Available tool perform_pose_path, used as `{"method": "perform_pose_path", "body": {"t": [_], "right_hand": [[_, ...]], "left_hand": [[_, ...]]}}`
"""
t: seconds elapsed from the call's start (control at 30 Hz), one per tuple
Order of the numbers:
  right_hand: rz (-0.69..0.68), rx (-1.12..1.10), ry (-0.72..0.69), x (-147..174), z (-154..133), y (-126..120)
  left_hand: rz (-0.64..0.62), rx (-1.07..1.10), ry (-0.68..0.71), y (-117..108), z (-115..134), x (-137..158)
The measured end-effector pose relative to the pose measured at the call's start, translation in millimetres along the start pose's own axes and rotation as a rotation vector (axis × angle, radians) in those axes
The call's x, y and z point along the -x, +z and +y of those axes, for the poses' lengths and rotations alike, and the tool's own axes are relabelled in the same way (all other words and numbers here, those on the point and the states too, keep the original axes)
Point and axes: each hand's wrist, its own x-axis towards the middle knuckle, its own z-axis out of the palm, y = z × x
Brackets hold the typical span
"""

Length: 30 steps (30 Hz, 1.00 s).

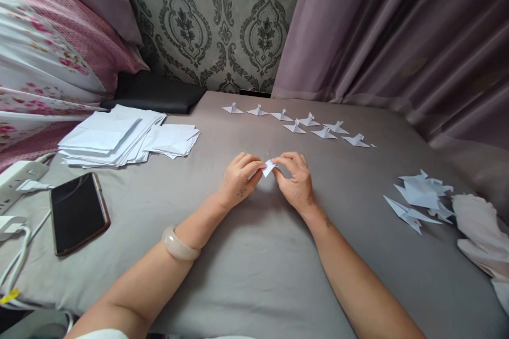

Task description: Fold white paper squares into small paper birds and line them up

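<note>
A small folded piece of white paper (268, 169) is held up between my two hands, above the middle of the grey cloth-covered surface (254, 275). My left hand (241, 180) pinches its left side, with the fingers closed. On the right side, my right hand (295, 180) grips it between thumb and fingertips. The fingers hide part of the paper's edges. A pale bangle (181, 244) circles my left wrist. Beyond my hands, several small folded paper figures (294, 126) stand in two slanting rows.
Stacks of white paper (107, 137) and smaller sheets (173, 140) lie at the left. A phone (79, 213) and a power strip (19, 183) with cables are nearer. Several larger folded paper figures (423, 190) sit at the right beside a crumpled pale cloth (479, 228).
</note>
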Motion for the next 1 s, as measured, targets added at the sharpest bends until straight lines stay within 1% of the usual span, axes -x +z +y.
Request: {"method": "perform_pose_path", "body": {"t": [0.03,0.1,0.17,0.23,0.3,0.37,0.43,0.53,0.67,0.77,0.87,1.0], "right_hand": [[0.001,0.076,-0.035,1,0,0],[-0.025,0.222,-0.076,4,0,-1],[-0.109,0.341,-0.097,7,0,0],[-0.244,0.404,-0.117,10,0,0],[-0.384,0.410,-0.106,12,0,0],[-0.478,0.394,-0.059,13,0,-1],[-0.518,0.376,-0.007,13,-2,-3],[-0.548,0.309,0.062,10,-3,-7],[-0.555,0.165,0.244,5,-1,-10],[-0.553,0.088,0.342,2,2,-9],[-0.545,0.058,0.385,0,5,-6],[-0.545,0.049,0.405,-2,5,-4]], "left_hand": [[-0.014,-0.093,0.052,-1,0,0],[-0.064,-0.250,0.112,-2,1,1],[-0.153,-0.347,0.124,-2,0,2],[-0.292,-0.376,0.110,-1,-2,3],[-0.421,-0.341,0.057,2,-6,5],[-0.488,-0.267,-0.023,3,-10,7],[-0.503,-0.191,-0.090,3,-12,9],[-0.501,-0.112,-0.144,-1,-13,9],[-0.485,-0.003,-0.258,-5,-12,5],[-0.465,0.077,-0.368,-5,-12,3],[-0.454,0.109,-0.448,-3,-13,2],[-0.430,0.124,-0.475,-1,-13,1]]}}
